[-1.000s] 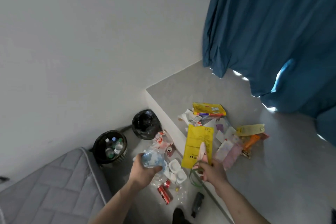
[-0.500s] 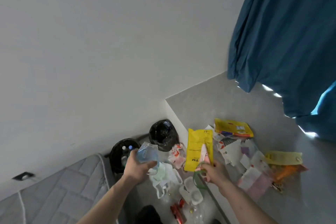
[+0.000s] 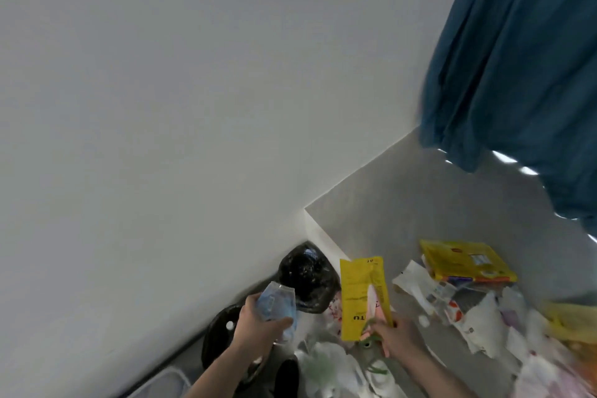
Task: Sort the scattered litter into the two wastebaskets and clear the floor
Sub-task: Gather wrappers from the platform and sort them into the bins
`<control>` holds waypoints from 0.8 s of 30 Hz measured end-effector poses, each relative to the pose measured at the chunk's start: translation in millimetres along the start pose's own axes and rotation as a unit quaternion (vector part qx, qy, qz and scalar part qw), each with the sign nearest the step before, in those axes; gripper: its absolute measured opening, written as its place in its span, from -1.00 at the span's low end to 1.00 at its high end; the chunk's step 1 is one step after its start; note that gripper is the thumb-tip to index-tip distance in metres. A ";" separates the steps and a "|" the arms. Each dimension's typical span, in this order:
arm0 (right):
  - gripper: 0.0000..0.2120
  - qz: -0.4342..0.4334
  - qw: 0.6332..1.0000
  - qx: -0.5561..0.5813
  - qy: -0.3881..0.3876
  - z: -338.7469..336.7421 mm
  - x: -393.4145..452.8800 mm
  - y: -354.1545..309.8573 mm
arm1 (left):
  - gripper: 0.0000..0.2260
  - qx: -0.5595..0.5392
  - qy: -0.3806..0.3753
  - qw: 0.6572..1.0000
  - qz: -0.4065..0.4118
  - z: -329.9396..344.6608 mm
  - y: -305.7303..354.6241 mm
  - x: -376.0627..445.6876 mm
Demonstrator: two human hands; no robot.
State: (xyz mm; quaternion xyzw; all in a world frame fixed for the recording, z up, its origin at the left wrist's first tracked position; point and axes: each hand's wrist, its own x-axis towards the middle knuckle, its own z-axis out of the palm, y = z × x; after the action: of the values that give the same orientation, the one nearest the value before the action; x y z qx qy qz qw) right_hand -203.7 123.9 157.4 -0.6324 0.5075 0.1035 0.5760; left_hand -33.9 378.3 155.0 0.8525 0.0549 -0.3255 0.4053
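Observation:
My left hand (image 3: 255,328) grips a crushed clear plastic bottle with a blue label (image 3: 277,302), held over the near black wastebasket (image 3: 217,338), most of which my arm hides. A second wastebasket lined with a black bag (image 3: 307,278) stands just behind it against the wall. My right hand (image 3: 395,338) pinches a yellow pouch (image 3: 360,292) together with a pink wrapper and a green strip. More litter lies on the raised grey ledge (image 3: 420,203): a yellow packet (image 3: 465,262), white paper scraps (image 3: 416,284) and pale wrappers (image 3: 484,320).
A white wall fills the upper left. A blue curtain (image 3: 517,58) hangs over the ledge at the right. A grey mattress corner (image 3: 161,384) shows at the bottom edge. White plastic bags and cups (image 3: 326,368) lie on the floor between my arms.
My left hand carried the bottle up and leftward from the floor litter to above the near basket. The view tilted upward and left. My right hand kept hold of the yellow pouch.

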 end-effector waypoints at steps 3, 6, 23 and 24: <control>-0.96 0.018 1.000 0.000 -0.001 39.2 36.8 -30.8 | -0.18 0.070 -0.037 0.997 -0.009 -8.7 4.9 70.1; -0.96 0.038 0.999 0.015 0.003 73.5 72.3 -48.5 | -0.14 0.142 -0.074 0.987 -0.020 -0.4 0.8 132.9; -0.96 0.105 0.994 -0.028 0.009 176.3 328.8 100.0 | -0.22 0.323 -0.154 0.934 -0.007 172.4 -103.6 456.7; -0.96 0.109 0.993 -0.030 0.011 180.5 340.5 107.6 | -0.17 0.324 -0.162 0.932 -0.009 179.9 -109.5 469.0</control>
State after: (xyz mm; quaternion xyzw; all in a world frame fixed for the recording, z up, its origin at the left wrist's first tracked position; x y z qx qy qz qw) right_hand -45.9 115.7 -210.2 -0.5915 0.5766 0.1742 0.5360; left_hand 201.9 240.6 -280.6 0.8727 -0.1125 -0.4629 0.1074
